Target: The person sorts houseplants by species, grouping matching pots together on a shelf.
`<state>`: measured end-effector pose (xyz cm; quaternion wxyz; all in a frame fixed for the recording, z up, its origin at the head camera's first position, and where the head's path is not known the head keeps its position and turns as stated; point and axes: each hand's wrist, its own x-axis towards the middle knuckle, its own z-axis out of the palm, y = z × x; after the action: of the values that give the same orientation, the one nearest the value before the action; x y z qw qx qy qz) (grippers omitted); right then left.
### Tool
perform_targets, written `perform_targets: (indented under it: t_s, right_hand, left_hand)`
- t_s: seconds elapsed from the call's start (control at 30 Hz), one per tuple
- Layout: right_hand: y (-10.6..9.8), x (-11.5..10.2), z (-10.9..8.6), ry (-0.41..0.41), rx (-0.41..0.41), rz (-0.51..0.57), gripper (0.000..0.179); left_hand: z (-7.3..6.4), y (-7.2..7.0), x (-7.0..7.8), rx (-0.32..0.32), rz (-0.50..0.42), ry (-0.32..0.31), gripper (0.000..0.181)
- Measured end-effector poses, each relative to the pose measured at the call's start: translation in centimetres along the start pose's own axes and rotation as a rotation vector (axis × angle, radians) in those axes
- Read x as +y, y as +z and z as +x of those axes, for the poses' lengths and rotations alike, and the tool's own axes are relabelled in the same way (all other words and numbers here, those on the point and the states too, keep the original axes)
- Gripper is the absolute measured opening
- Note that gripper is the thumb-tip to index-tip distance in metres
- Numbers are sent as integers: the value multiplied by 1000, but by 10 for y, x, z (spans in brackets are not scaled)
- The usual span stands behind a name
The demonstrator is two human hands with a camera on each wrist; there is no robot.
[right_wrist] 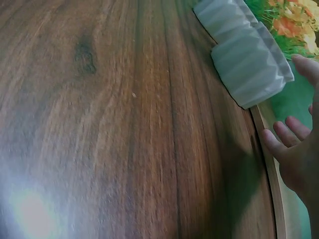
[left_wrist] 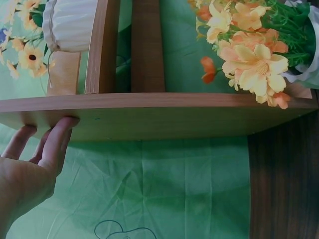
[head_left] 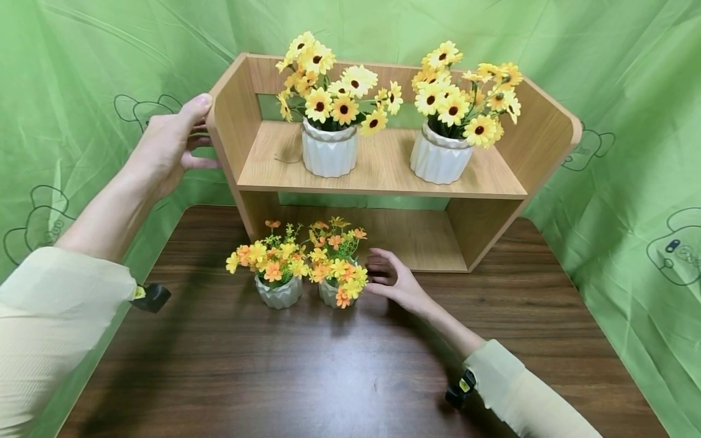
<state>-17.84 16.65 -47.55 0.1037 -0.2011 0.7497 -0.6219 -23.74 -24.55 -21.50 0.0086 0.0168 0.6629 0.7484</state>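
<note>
My left hand (head_left: 164,143) is at the upper left side of a wooden two-tier shelf (head_left: 383,188). In the left wrist view, its fingers (left_wrist: 59,142) press against the outer face of the side panel (left_wrist: 164,119). Low in front of the shelf stand two small ribbed white pots of orange and yellow flowers, a left one (head_left: 279,294) and a right one (head_left: 331,296). Just right of the right pot is my right hand (head_left: 402,286), fingers spread and holding nothing. In the right wrist view, its thumb is near the foliage beside the nearer white pot (right_wrist: 251,67).
On the upper tier stand two larger white pots with yellow daisies, one left (head_left: 330,152) and one right (head_left: 440,157). The shelf rests toward the back of a dark wooden table (head_left: 306,377). Green fabric (head_left: 630,79) hangs behind and on both sides.
</note>
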Motion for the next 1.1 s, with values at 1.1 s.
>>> perform_targets:
  t_s: [1.1]
  right_hand:
    - [47,3,20,39,37,-174,99]
  left_hand:
    - [-1,1,1,9,9,-10,49]
